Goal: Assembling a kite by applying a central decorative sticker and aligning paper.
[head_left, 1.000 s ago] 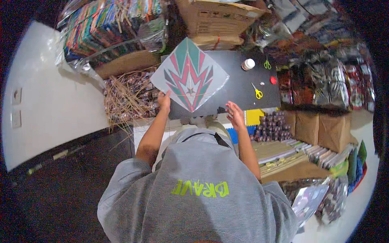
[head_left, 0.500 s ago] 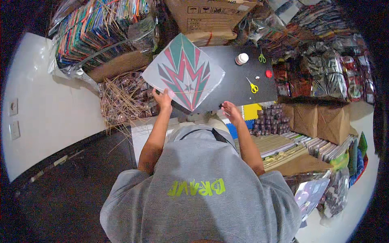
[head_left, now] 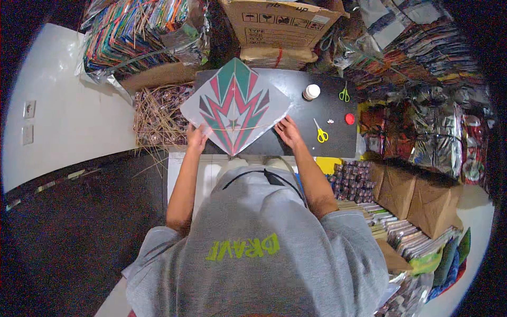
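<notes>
A diamond-shaped kite (head_left: 232, 108), white with a green, red and black pattern, is held over the near part of the dark table (head_left: 296, 79). A thin curved stick runs across its lower half. My left hand (head_left: 197, 138) grips the kite's lower left edge. On the opposite side, my right hand (head_left: 288, 132) has its fingers closed at the lower right edge. To the right on the table lie yellow-handled scissors (head_left: 321, 132), green-handled scissors (head_left: 344, 93), a white jar (head_left: 311, 92) and a round red lid (head_left: 350, 119).
Many thin sticks (head_left: 158, 113) lie in a heap left of the table. Behind stands a cardboard box (head_left: 282, 31), with stacked colourful sheets (head_left: 142, 37) at the far left. Wrapped bundles (head_left: 422, 132) and brown paper packages (head_left: 393, 185) crowd the right.
My right hand has moved from free beside the kite to its lower right edge. The kite sits a little lower and further left in view. The camera view has shifted slightly.
</notes>
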`<state>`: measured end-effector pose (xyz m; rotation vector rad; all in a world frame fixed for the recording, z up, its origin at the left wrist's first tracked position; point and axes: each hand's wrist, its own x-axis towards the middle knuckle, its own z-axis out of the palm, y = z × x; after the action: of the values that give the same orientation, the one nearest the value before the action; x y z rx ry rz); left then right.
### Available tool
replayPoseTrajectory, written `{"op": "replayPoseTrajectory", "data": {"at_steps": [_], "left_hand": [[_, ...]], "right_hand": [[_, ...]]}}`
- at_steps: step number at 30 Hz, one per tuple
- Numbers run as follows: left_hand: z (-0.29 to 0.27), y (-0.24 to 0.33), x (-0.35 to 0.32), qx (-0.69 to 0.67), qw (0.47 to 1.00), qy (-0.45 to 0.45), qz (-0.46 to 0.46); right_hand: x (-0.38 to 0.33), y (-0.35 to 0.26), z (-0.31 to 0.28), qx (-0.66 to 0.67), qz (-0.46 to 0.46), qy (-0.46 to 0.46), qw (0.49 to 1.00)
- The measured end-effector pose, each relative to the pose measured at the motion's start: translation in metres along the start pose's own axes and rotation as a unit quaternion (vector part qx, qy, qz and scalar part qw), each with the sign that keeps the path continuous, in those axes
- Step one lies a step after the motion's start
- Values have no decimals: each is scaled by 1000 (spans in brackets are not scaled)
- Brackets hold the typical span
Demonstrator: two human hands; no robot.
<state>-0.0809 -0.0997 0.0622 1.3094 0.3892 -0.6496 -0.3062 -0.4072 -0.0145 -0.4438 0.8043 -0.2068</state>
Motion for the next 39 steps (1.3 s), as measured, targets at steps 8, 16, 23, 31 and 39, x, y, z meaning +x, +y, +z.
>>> {"op": "replayPoseTrajectory", "data": {"at_steps": [8, 16, 23, 31, 39], "left_hand": [[-1, -10, -11, 56, 997, 52, 10], [24, -8, -13, 75, 997, 28, 10], [39, -2, -7, 111, 993, 11, 31], [35, 15, 9, 86, 994, -48, 47], [22, 38, 49, 109, 989, -99, 17]], "right_hand": [[-13, -28, -3, 21, 36, -77, 996], [-17, -55, -24, -6, 1, -83, 997], [-28, -77, -20, -18, -29, -91, 995], [-37, -83, 2, -53, -68, -43, 995], [-42, -62, 27, -73, -113, -2, 991]]}}
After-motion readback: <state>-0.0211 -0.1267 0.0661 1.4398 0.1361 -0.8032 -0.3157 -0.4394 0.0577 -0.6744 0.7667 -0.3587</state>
